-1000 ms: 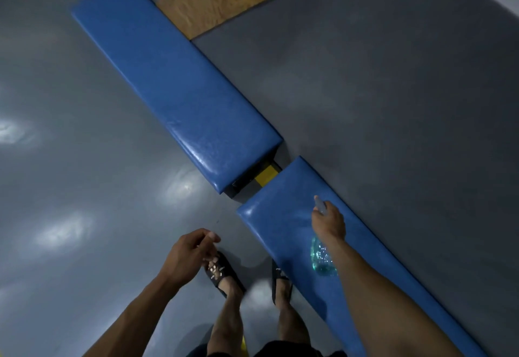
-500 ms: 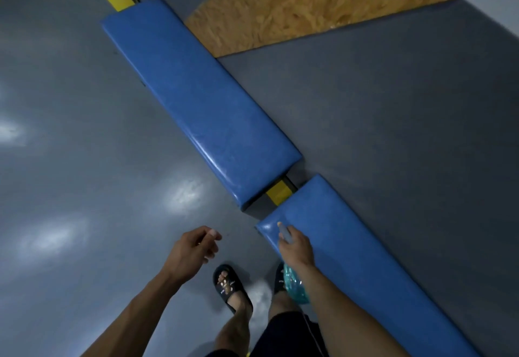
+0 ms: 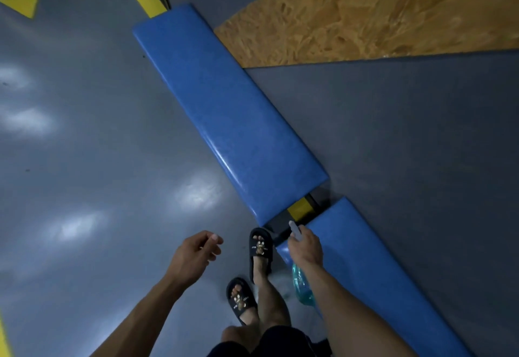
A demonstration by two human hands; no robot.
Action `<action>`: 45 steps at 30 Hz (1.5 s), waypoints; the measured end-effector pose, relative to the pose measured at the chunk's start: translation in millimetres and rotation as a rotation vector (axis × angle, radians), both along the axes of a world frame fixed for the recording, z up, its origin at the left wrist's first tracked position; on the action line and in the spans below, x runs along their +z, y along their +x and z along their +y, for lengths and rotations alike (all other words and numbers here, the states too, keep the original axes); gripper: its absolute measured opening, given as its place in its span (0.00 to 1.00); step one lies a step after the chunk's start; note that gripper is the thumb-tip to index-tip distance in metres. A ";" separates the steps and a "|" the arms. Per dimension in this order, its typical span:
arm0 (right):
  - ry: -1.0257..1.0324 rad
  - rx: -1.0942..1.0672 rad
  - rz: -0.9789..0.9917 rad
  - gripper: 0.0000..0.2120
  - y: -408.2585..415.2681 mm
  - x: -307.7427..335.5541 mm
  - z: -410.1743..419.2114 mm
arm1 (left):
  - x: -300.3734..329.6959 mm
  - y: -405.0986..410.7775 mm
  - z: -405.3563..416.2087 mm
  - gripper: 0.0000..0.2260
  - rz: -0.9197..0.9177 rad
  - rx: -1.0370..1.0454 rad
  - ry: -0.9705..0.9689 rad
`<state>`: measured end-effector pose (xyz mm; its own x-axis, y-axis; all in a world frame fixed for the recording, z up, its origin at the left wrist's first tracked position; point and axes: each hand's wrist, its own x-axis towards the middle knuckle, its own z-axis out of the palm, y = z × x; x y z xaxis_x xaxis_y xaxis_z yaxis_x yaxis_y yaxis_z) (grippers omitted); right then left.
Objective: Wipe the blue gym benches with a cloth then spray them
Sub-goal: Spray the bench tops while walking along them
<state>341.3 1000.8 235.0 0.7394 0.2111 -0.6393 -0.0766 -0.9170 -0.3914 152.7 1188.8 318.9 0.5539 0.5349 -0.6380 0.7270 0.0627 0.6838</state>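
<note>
Right hand (image 3: 306, 250) is wrapped around a teal spray bottle (image 3: 302, 286), nozzle over the far end of the near blue bench (image 3: 373, 275). Left hand (image 3: 193, 252) hangs empty, fingers loosely curled, over the grey floor (image 3: 84, 160). The far blue bench (image 3: 224, 109) stretches away, up and left.

Bare forearms enter from the lower edge, no sleeves. Dark shorts (image 3: 269, 341) at bottom centre. Black slides (image 3: 261, 247) with small gold ornaments on both feet.

Dim, cool lighting is being recorded throughout. Soft overhead glare patches are being reflected off the glossy grey floor (image 3: 84, 160). Straight edges are being bowed by wide-angle distortion; slight blur is being noted.
</note>
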 end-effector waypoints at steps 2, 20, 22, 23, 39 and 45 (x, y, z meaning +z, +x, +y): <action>0.010 -0.043 -0.011 0.01 24.2 0.4 2.9 | -3.6 13.8 10.4 0.12 0.019 -0.024 -0.001; 0.146 -0.162 0.017 0.08 151.7 -14.2 39.6 | -15.1 93.5 69.6 0.09 0.082 -0.095 0.061; 0.189 -0.071 0.075 0.06 137.8 -16.3 57.3 | -16.1 90.6 77.6 0.09 0.083 -0.084 0.069; 0.199 -0.025 0.089 0.05 128.4 -18.4 66.1 | -16.4 89.4 82.2 0.09 0.083 -0.084 0.079; 0.009 -0.222 0.045 0.10 103.2 -28.0 126.3 | -19.9 73.1 180.6 0.08 0.107 -0.180 0.048; 0.007 -0.502 -0.027 0.21 147.7 -18.3 137.7 | -20.7 78.3 228.3 0.07 0.080 -0.191 0.005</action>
